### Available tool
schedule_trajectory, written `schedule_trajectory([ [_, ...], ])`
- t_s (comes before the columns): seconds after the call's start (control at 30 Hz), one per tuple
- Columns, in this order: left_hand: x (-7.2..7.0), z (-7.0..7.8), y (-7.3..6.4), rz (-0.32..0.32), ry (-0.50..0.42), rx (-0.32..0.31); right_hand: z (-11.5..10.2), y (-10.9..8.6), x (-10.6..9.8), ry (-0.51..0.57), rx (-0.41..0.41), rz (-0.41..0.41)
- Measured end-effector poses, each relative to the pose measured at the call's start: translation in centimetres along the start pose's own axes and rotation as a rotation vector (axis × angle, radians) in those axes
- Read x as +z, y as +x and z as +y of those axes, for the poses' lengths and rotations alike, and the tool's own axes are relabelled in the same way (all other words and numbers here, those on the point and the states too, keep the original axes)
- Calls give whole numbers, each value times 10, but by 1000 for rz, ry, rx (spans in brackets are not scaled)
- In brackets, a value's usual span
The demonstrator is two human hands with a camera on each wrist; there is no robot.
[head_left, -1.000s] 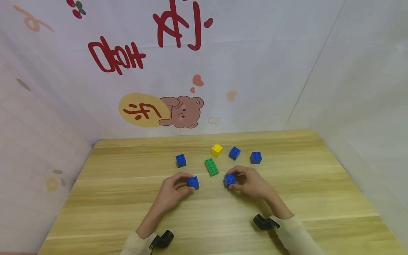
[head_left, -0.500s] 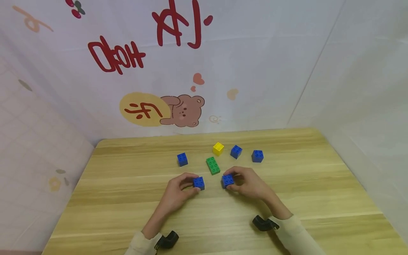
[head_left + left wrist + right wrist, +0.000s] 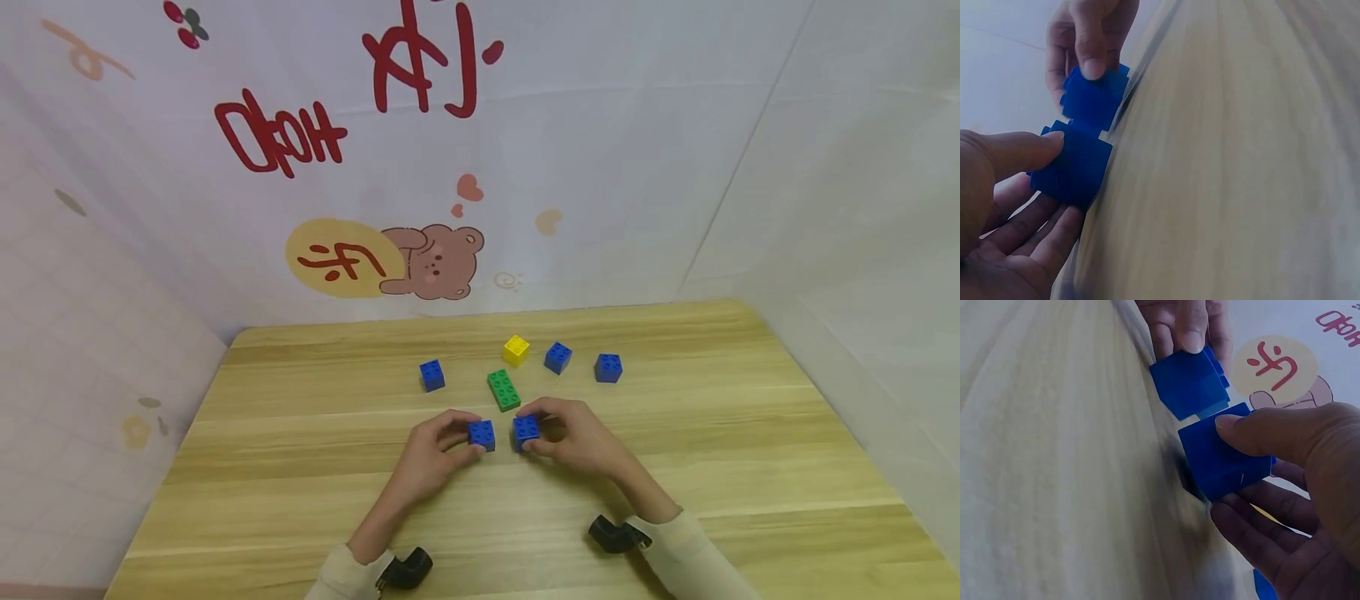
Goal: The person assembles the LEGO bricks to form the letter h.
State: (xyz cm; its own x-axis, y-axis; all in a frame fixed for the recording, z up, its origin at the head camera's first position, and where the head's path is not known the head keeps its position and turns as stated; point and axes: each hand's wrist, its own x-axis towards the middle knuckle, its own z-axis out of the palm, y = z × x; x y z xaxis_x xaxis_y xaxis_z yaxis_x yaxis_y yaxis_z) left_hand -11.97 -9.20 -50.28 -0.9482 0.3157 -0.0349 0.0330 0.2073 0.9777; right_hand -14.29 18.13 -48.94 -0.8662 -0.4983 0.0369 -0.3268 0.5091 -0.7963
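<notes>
My left hand (image 3: 433,457) pinches a blue building block (image 3: 482,435) between thumb and fingers, studs facing up. A second blue block (image 3: 527,428) is held the same way by my right hand (image 3: 581,437). In the head view a small gap separates the two blocks, which face each other side by side. The left wrist view shows the left block (image 3: 1072,164) near, with the right one (image 3: 1094,99) beyond it. From the right wrist, the right block (image 3: 1225,453) is nearer and the left block (image 3: 1188,384) lies behind.
Just beyond the hands lies a green eight-stud block (image 3: 503,390). Behind it stand a yellow block (image 3: 516,350) and a blue block (image 3: 558,357), with another blue block (image 3: 608,367) to the right. One more blue block (image 3: 432,375) sits left on the wooden table (image 3: 300,467).
Both hands have moved toward each other with their blue blocks, the left one rightward and the right one slightly leftward. The gap between the blocks has narrowed.
</notes>
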Motion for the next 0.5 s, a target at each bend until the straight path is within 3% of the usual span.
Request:
schedule_trajectory([
  [0.5,14,1,3,-13,11,8,-9,0,-2,76,-76,103],
])
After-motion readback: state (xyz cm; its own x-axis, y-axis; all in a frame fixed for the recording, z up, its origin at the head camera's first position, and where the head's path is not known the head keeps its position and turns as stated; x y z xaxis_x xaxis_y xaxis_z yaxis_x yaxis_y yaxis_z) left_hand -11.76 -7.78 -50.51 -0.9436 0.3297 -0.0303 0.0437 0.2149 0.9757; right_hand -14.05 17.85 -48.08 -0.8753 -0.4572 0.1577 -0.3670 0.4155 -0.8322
